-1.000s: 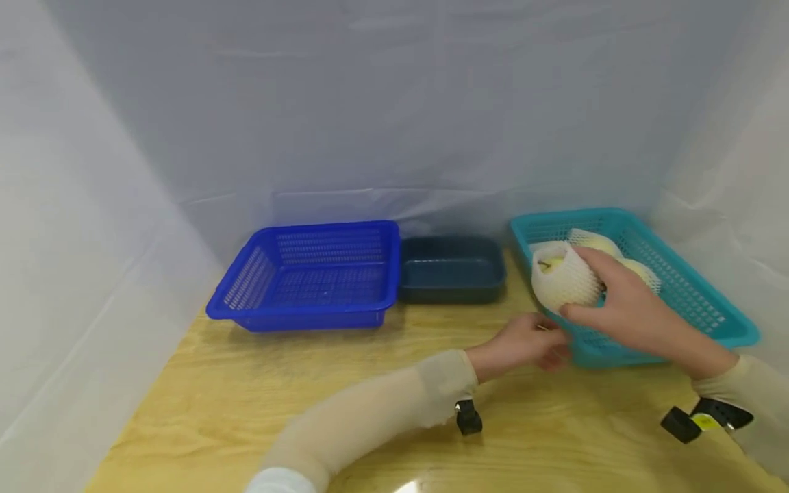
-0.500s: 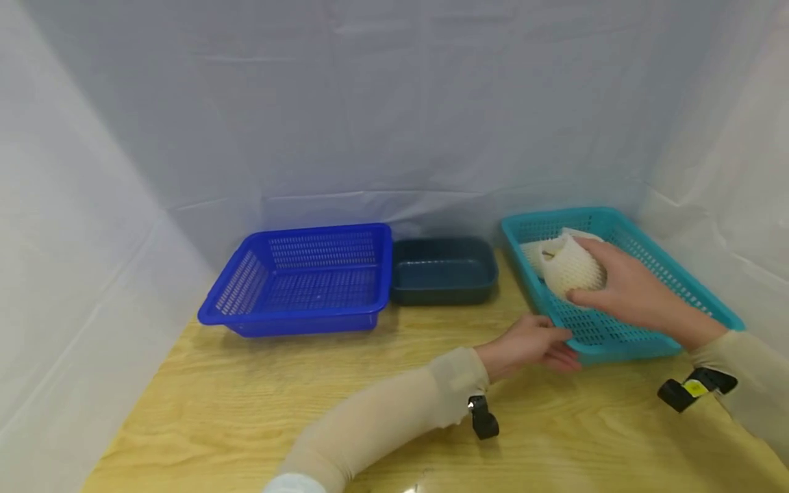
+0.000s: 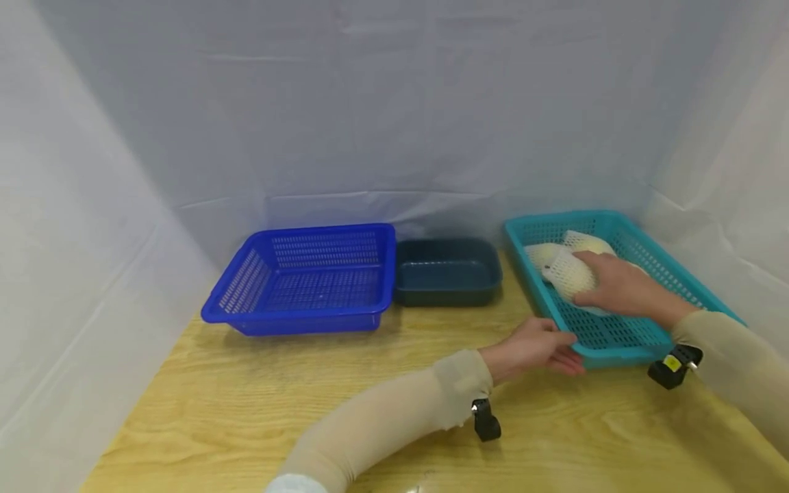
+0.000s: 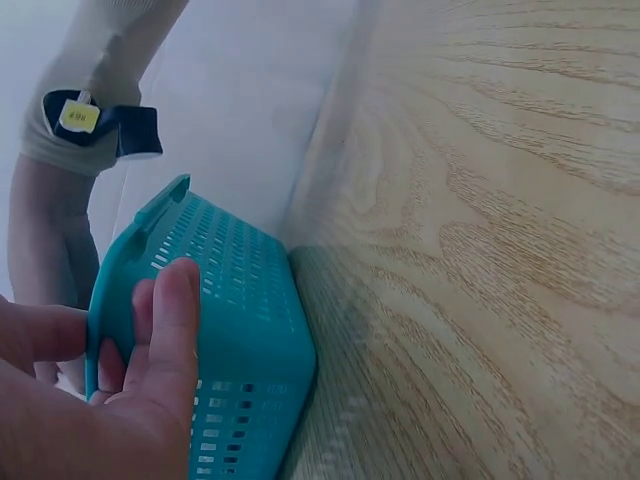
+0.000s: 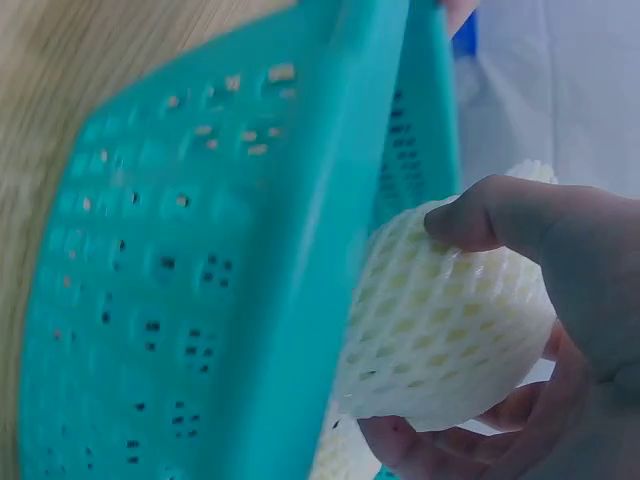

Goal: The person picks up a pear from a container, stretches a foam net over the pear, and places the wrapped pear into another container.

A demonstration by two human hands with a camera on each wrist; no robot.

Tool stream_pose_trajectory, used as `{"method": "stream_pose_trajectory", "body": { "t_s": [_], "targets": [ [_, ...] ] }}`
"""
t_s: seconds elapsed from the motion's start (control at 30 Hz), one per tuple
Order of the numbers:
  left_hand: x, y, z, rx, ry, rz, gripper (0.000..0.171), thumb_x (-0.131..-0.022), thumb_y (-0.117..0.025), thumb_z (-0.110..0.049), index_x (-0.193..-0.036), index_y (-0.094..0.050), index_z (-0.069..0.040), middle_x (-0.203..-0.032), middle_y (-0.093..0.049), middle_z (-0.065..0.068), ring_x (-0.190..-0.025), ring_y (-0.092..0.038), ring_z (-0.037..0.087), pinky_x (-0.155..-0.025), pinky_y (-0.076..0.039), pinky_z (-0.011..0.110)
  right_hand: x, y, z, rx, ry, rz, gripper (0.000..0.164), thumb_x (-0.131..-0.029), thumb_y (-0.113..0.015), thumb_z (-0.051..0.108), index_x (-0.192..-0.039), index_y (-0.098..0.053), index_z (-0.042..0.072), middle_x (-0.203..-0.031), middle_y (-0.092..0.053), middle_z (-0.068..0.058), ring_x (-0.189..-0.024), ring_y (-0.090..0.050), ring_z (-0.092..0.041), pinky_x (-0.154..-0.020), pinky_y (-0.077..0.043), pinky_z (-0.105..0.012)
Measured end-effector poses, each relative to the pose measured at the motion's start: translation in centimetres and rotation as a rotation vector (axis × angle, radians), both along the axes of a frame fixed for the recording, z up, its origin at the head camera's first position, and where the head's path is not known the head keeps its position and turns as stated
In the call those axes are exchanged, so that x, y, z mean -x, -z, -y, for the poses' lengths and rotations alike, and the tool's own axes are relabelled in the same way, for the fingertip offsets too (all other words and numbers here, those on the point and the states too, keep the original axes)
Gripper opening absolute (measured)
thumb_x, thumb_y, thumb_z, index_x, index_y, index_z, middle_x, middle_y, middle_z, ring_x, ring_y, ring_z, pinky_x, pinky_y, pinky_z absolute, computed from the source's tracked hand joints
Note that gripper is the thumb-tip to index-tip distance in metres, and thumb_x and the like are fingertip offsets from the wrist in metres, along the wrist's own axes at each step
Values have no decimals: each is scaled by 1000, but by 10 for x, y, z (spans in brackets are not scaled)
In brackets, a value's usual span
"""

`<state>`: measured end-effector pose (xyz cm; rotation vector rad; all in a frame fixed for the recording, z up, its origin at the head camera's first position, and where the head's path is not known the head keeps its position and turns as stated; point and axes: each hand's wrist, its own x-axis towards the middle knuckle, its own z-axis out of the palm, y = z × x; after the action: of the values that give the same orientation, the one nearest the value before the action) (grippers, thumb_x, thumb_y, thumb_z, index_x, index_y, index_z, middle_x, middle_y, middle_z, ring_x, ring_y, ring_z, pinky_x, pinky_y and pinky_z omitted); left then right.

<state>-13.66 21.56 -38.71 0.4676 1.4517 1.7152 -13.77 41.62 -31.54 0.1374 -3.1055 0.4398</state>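
A teal basket (image 3: 622, 356) stands on the right of the table, with several pale yellow fruits in white foam nets in it. My left hand (image 3: 533, 348) grips its near left corner; in the left wrist view the thumb and fingers pinch the rim (image 4: 140, 225). Inside the basket, my right hand (image 3: 622, 287) holds one netted fruit (image 5: 450, 325), thumb on one side and fingers curled round the other. Another netted fruit (image 3: 593, 244) lies behind it, and one more (image 3: 542, 254) to its left. Part of the basket's contents is hidden by the right hand.
A blue basket (image 3: 320, 318) stands on the left of the wooden table (image 3: 277, 397). Between the two baskets is a dark green rectangular dish (image 3: 448, 298). White sheeting (image 3: 382, 123) walls the back and both sides.
My right hand has lowered the netted fruit from above the basket's left side down among the others. The left hand, blurred beside the basket earlier, now holds its corner.
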Motion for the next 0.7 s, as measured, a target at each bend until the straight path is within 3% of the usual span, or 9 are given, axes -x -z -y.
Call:
{"method": "stream_pose_trajectory", "body": {
  "t_s": [0.2, 0.37, 0.6, 0.7],
  "targets": [
    [2, 2, 1, 13, 14, -24, 12, -103, -55, -9, -94, -54, -1, -96, -71, 31, -106, -65, 52, -94, -53, 57, 17, 11, -10, -69, -23, 52, 82, -85, -75, 27, -148, -36, -9, -124, -57, -34, -91, -61, -34, -64, -49, -43],
    [2, 2, 2, 21, 29, -41, 12, -103, -55, -9, -94, -53, -1, -96, -71, 30, -106, -65, 52, -93, -54, 55, 22, 16, -13, -87, -45, 125, 81, -85, -75, 27, -145, -37, -12, -120, -60, -33, -88, -63, -31, -65, -50, -42],
    [1, 0, 3, 29, 25, -49, 12, -103, -55, -9, -94, -54, -1, -93, -71, 29, -105, -66, 52, -92, -54, 56, 22, 16, -12, -113, -21, 235, 83, -92, -70, 29, -147, -28, -16, -137, -44, -45, -114, -56, -55, -82, -51, -57],
    [1, 0, 2, 36, 17, -55, 11, -102, -55, -9, -95, -55, -1, -91, -72, 28, -103, -66, 52, -91, -55, 55, 21, 17, -9, -110, -31, 247, 79, -92, -70, 28, -146, -31, -16, -140, -42, -45, -119, -52, -58, -87, -50, -60]
  ]
}}
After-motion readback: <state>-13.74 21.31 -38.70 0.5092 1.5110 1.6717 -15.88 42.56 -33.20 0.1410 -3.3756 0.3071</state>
